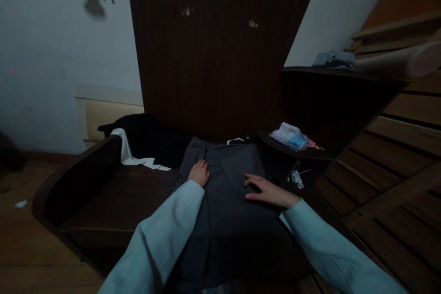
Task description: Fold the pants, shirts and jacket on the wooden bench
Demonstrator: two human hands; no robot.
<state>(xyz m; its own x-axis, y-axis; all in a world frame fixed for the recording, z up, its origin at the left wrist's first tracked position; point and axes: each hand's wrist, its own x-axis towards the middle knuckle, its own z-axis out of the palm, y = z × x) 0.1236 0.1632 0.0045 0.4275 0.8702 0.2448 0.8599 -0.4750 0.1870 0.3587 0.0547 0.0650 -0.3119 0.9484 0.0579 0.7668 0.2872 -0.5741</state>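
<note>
A dark grey garment [227, 211] lies spread over the dark wooden seat, its lower part hanging toward me; its exact kind is hard to tell in the dim light. My left hand [200, 173] rests flat on its left side, fingers pointing away from me. Over the right side is my right hand [270, 191], thumb and fingers apart, with nothing held between them. A folded-over piece of the grey cloth [234, 170] lies just left of my right fingertips.
Black cloth [148, 142] and a white strip of fabric [129, 151] lie on the seat [113, 197] at left. A plastic packet [291, 138] sits on the small rounded shelf at right. Folded cloth [334, 59] is on the upper shelf. Wooden slats [389, 161] stand at far right.
</note>
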